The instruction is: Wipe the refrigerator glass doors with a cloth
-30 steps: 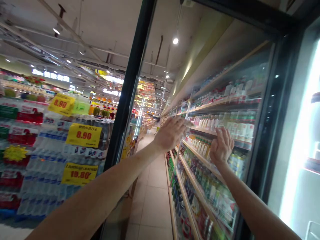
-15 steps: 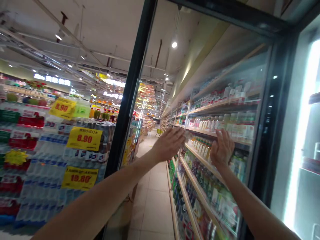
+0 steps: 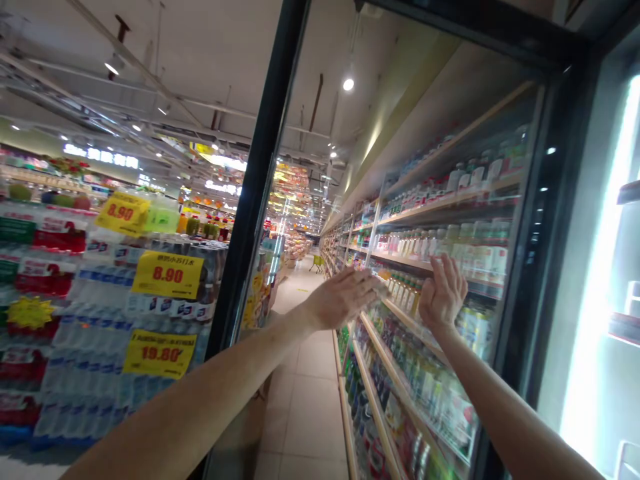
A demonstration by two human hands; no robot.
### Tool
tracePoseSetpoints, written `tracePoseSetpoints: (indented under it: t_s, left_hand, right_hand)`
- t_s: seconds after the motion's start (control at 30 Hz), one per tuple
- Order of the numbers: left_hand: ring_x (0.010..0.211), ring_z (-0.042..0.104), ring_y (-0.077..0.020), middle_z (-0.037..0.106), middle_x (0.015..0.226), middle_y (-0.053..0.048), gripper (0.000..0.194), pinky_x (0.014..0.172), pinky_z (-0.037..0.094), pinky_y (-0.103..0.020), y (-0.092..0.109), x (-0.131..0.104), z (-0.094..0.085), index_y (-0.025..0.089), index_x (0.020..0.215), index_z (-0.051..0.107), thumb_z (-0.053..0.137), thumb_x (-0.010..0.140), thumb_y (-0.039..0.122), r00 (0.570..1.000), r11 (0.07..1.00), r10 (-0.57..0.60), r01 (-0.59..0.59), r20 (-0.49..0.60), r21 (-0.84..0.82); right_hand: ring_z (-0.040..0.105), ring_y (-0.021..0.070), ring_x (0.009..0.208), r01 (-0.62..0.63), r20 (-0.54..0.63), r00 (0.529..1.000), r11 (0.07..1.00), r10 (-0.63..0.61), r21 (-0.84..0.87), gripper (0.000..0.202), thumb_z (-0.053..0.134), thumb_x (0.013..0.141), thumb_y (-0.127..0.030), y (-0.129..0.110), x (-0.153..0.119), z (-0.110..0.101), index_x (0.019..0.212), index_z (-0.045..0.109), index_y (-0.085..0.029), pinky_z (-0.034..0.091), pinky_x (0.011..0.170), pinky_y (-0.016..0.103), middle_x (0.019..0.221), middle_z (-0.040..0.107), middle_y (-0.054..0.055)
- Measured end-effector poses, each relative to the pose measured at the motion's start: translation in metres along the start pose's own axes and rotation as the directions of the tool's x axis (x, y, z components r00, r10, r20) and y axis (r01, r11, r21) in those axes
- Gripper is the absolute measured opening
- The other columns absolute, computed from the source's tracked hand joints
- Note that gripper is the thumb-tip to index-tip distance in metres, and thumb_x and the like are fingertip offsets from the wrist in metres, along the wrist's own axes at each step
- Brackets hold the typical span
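Note:
A glass door (image 3: 400, 133) in a black frame stands swung out in front of me. My left hand (image 3: 343, 297) reaches across to the middle of the pane with its fingers stretched out to the right. A small pale blur lies at its fingertips; I cannot make out whether it is a thing or a reflection. To the right, my right hand (image 3: 444, 292) is raised against the pane, fingers up and extended, with nothing visible in it. Whether either palm presses fully on the glass cannot be made out.
Through the glass run shelves of bottles (image 3: 465, 247) along a tiled aisle (image 3: 315, 400). Stacked water packs (image 3: 85, 333) with yellow price signs (image 3: 167, 273) stand at left. A lit cooler interior (image 3: 595, 300) is at right. A small yellow-green chair-like object (image 3: 317, 261) stands down the aisle.
My left hand has moved slightly down and to the right over the glass. My right hand stays in nearly the same place.

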State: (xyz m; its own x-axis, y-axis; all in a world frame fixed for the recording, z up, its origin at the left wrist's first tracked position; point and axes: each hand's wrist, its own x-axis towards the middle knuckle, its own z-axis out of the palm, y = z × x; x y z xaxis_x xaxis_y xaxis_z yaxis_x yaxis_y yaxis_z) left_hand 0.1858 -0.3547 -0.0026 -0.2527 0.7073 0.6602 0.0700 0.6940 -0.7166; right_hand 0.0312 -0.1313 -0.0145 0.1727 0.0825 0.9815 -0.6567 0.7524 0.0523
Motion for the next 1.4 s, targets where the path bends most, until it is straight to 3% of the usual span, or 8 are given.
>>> tracePoseSetpoints:
  t_s: [0.13, 0.3, 0.5, 0.73, 1.0, 1.13, 1.27, 1.4]
  left_hand:
    - [0.134, 0.033, -0.0204, 0.047, 0.138, -0.005, 0.042, 0.113, 0.025, -0.039, -0.022, 0.0, -0.011, 0.02, 0.129, 0.047, 0.042, 0.088, 0.028, 0.993, 0.993, -0.114, 0.114, -0.016, 0.009]
    - [0.135, 0.029, -0.0269, 0.043, 0.141, -0.01, 0.042, 0.11, 0.027, -0.047, -0.05, 0.007, -0.024, 0.015, 0.128, 0.047, 0.041, 0.087, 0.024, 0.777, 0.8, -0.578, 0.6, -0.249, 0.017]
    - [0.132, 0.035, -0.0194, 0.047, 0.139, -0.003, 0.037, 0.112, 0.026, -0.036, 0.013, -0.007, 0.005, 0.02, 0.124, 0.051, 0.04, 0.091, 0.032, 0.995, 0.995, 0.097, -0.097, 0.019, 0.001]
    - [0.135, 0.031, -0.0265, 0.044, 0.14, -0.011, 0.041, 0.11, 0.027, -0.044, -0.046, -0.001, -0.021, 0.013, 0.127, 0.048, 0.041, 0.087, 0.024, 0.827, 0.842, -0.513, 0.537, -0.229, 0.053]
    - [0.128, 0.041, -0.0192, 0.051, 0.135, -0.002, 0.034, 0.11, 0.028, -0.037, 0.051, 0.015, 0.027, 0.021, 0.121, 0.055, 0.04, 0.091, 0.027, 0.984, 0.984, 0.176, -0.176, -0.003, -0.03]
    - [0.13, 0.038, -0.0215, 0.05, 0.135, -0.004, 0.037, 0.111, 0.027, -0.04, 0.01, 0.049, 0.014, 0.018, 0.124, 0.052, 0.039, 0.091, 0.029, 0.999, 0.999, -0.033, 0.033, -0.04, -0.01]
    - [0.135, 0.029, -0.0258, 0.042, 0.142, -0.009, 0.043, 0.112, 0.024, -0.045, -0.022, 0.063, -0.005, 0.014, 0.13, 0.045, 0.038, 0.09, 0.026, 0.851, 0.862, -0.498, 0.506, -0.165, 0.008]
    - [0.131, 0.037, -0.0221, 0.049, 0.137, -0.007, 0.036, 0.11, 0.028, -0.041, 0.024, 0.038, 0.013, 0.017, 0.123, 0.053, 0.038, 0.091, 0.027, 0.991, 0.993, -0.117, 0.117, -0.065, -0.004]
  right_hand:
    - [0.038, 0.0245, 0.131, -0.004, 0.001, 1.0, 1.0, 0.004, 0.002, 0.048, 0.036, 0.086, -0.027, 0.0, 0.0, 0.0, 0.132, 0.046, -0.021, 0.029, 0.105, 0.045, 0.138, 0.047, 0.011]
    - [0.039, 0.0244, 0.131, -0.014, 0.01, 1.0, 1.0, 0.014, -0.001, 0.047, 0.035, 0.086, -0.027, -0.002, 0.001, -0.001, 0.131, 0.048, -0.021, 0.029, 0.105, 0.045, 0.137, 0.048, 0.011]
    - [0.04, 0.024, 0.131, -0.008, -0.015, 1.0, 1.0, 0.008, 0.002, 0.046, 0.035, 0.087, -0.029, 0.0, 0.0, 0.0, 0.129, 0.05, -0.02, 0.029, 0.105, 0.043, 0.136, 0.05, 0.011]
    - [0.039, 0.0246, 0.131, 0.004, -0.03, 1.0, 1.0, -0.004, 0.008, 0.046, 0.036, 0.087, -0.028, 0.0, 0.0, 0.002, 0.129, 0.05, -0.019, 0.03, 0.105, 0.045, 0.136, 0.049, 0.012]
    - [0.038, 0.0246, 0.133, -0.053, -0.02, 0.998, 0.997, 0.054, 0.047, 0.047, 0.034, 0.087, -0.027, -0.004, -0.007, -0.002, 0.131, 0.048, -0.017, 0.029, 0.106, 0.047, 0.138, 0.047, 0.013]
    - [0.04, 0.0253, 0.13, -0.072, -0.059, 0.995, 0.993, 0.078, 0.093, 0.048, 0.034, 0.088, -0.029, 0.003, -0.015, -0.004, 0.132, 0.047, -0.015, 0.033, 0.104, 0.048, 0.137, 0.047, 0.015]
    - [0.043, 0.0256, 0.128, -0.078, -0.089, 0.992, 0.993, 0.085, 0.085, 0.045, 0.035, 0.089, -0.03, 0.006, -0.02, -0.005, 0.127, 0.052, -0.014, 0.034, 0.103, 0.048, 0.134, 0.051, 0.016]
    - [0.043, 0.0255, 0.128, -0.08, -0.08, 0.993, 0.994, 0.086, 0.074, 0.045, 0.033, 0.089, -0.031, 0.004, -0.019, -0.006, 0.127, 0.052, -0.014, 0.034, 0.103, 0.048, 0.134, 0.05, 0.016]
